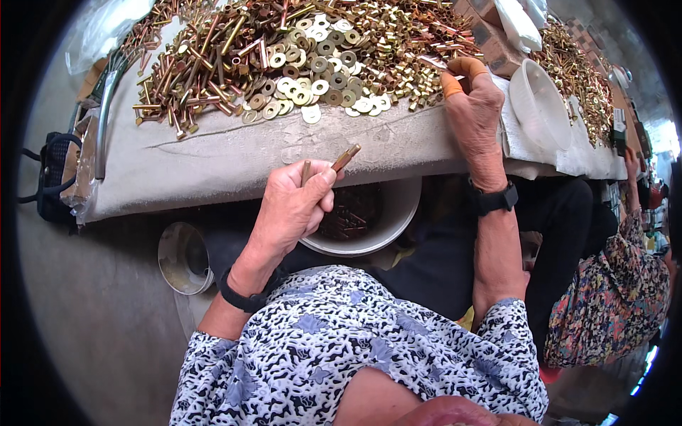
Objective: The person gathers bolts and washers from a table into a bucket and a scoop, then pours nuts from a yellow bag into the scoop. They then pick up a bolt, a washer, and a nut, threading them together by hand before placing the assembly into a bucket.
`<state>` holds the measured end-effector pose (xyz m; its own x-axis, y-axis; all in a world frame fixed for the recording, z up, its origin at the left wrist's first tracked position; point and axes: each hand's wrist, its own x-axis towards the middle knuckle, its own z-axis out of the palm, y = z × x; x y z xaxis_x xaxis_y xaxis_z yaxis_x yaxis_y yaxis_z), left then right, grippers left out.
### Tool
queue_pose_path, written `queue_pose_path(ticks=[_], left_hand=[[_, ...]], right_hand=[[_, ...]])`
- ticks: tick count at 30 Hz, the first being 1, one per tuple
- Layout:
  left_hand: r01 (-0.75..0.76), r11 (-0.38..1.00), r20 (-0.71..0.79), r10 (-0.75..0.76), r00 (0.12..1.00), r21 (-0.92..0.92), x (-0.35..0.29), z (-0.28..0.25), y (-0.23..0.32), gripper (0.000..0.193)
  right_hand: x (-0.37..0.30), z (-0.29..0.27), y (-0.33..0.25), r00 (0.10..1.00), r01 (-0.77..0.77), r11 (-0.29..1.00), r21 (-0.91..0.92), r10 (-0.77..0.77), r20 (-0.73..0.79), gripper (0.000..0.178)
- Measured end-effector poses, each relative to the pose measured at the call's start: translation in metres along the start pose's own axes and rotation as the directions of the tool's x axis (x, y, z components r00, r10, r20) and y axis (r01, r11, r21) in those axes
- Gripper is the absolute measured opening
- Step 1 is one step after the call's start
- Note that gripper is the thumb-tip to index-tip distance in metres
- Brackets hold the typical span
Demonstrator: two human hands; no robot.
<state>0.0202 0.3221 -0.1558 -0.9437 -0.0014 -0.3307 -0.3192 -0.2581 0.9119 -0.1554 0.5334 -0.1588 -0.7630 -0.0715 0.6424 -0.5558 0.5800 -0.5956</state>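
My left hand (293,206) is closed in front of the table edge, above a white bucket. A brassy bolt (347,157) sticks out between its thumb and fingers, and a second rod-like piece (305,172) stands up from the curled fingers. My right hand (476,117), with orange covers (465,68) on thumb and forefinger, is at the right end of the heap. Its fingertips curl together beside small brassy sleeves (419,74); what they pinch is too small to make out. Flat washers (312,74) lie mid-heap, and long bolts (213,67) lie to the left.
The white bucket (408,224) under the table edge holds dark metal pieces. A smaller tub (167,259) stands lower left. A translucent bowl (536,106) leans by bricks (497,50) at right, near another heap (579,78). A person in a flowered garment (604,305) sits at far right.
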Motion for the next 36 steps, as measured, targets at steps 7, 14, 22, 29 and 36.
queue_pose_path(ticks=[7, 14, 22, 29, 36], left_hand=[[-0.025, 1.000, -0.005, 0.025, 1.000, 0.000, 0.000, 0.000, -0.004, 0.023], [-0.033, 0.999, 0.008, 0.033, 0.999, -0.005, 0.003, 0.003, -0.005, 0.022], [-0.026, 1.000, 0.005, 0.026, 1.000, 0.018, 0.003, 0.005, -0.003, 0.021], [-0.021, 1.000, 0.007, 0.021, 1.000, 0.002, 0.004, 0.005, -0.003, 0.020], [-0.015, 0.998, -0.003, 0.015, 1.000, 0.058, 0.004, 0.006, -0.004, 0.019]], right_hand=[[-0.020, -0.003, -0.007, 0.987, -0.130, 0.953, 0.274, 0.099, 0.124, 0.009], [-0.021, 0.002, 0.000, 0.953, 0.300, 0.954, -0.017, -0.300, 0.041, 0.010], [-0.029, 0.001, -0.009, 0.901, 0.373, 0.922, -0.105, -0.333, 0.279, 0.008], [-0.041, -0.004, -0.032, 0.884, 0.389, 0.898, 0.207, -0.427, 0.193, 0.015], [-0.059, 0.000, -0.053, 0.876, 0.155, 0.863, 0.481, -0.345, 0.337, 0.016]])
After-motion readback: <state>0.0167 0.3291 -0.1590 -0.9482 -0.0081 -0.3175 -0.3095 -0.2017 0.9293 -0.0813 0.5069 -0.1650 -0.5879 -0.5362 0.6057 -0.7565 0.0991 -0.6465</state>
